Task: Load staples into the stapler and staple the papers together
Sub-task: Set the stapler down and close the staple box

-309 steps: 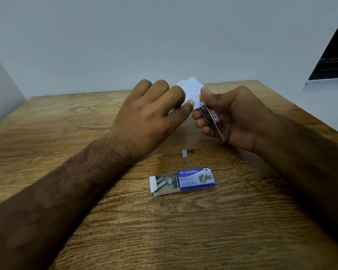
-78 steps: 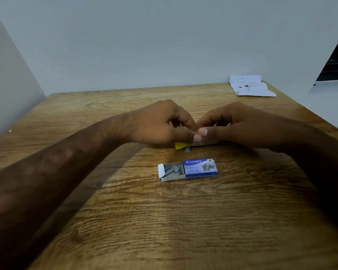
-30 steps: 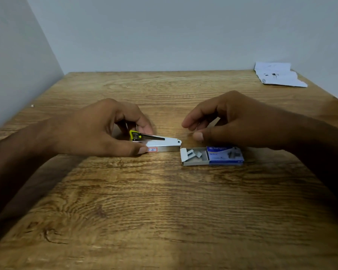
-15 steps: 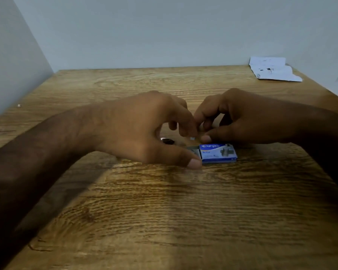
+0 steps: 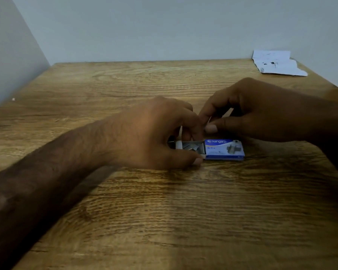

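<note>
left hand (image 5: 144, 137) curled over open tray of blue cardboard staple box (image 5: 223, 150), grasp unclear | right hand (image 5: 258, 112) pinching just behind box, contents hidden | box long axis left-right on wooden counter (image 5: 164, 211)

— What did the person wear on the arms?
— Nothing; both forearms were bare, with no sleeves in view.
— And the hands?
— The left hand (image 5: 154, 133) and right hand (image 5: 261, 110) were bare too, 2 hands with short, pale nails.
</note>
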Tool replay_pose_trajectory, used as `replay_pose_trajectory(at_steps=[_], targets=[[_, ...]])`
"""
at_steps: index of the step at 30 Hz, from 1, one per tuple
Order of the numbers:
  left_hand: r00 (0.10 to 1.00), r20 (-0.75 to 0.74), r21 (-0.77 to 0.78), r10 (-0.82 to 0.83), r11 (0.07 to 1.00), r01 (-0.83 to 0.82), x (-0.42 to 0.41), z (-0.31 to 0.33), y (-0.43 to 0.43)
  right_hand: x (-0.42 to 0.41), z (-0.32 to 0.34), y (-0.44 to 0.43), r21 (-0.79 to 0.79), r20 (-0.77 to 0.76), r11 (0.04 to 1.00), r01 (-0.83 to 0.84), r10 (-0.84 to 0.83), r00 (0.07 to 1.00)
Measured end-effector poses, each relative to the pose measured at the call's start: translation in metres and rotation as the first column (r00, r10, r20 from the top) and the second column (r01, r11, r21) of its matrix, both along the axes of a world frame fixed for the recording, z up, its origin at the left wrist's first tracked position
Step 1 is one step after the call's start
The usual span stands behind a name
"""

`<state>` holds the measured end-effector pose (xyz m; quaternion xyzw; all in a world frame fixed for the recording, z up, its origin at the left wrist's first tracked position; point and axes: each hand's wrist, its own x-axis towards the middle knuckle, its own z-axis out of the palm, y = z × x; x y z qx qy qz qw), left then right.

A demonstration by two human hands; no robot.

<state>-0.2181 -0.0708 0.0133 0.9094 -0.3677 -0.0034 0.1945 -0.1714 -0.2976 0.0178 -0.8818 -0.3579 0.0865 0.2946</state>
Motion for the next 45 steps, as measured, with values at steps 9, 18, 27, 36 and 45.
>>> replay_pose_trajectory(at_steps=[9,18,27,36,45], targets=[[0.996,0.006,-0.064,0.086,0.994,-0.085,0.002,-0.01,-0.002,-0.004,0.012,-0.016,0.216,-0.079,0.976,0.005,0.013,0.997],[0.997,-0.042,-0.042,0.069,0.997,-0.07,0.003,-0.005,0.005,-0.011,0.005,0.001,0.172,0.003,0.984,-0.054,0.055,0.999],[0.99,-0.105,-0.05,0.098,0.993,-0.103,0.004,-0.002,0.011,-0.019,0.002,0.013,0.078,0.122,0.993,-0.083,0.073,0.99],[0.991,-0.093,-0.07,0.094,0.992,-0.1,0.006,-0.004,0.012,-0.022,0.002,0.015,0.021,0.183,0.995,-0.102,0.096,0.978],[0.989,-0.102,-0.041,0.104,0.993,-0.108,0.007,-0.006,0.014,-0.024,0.006,0.013,-0.056,0.146,0.994,-0.096,0.103,0.984]])
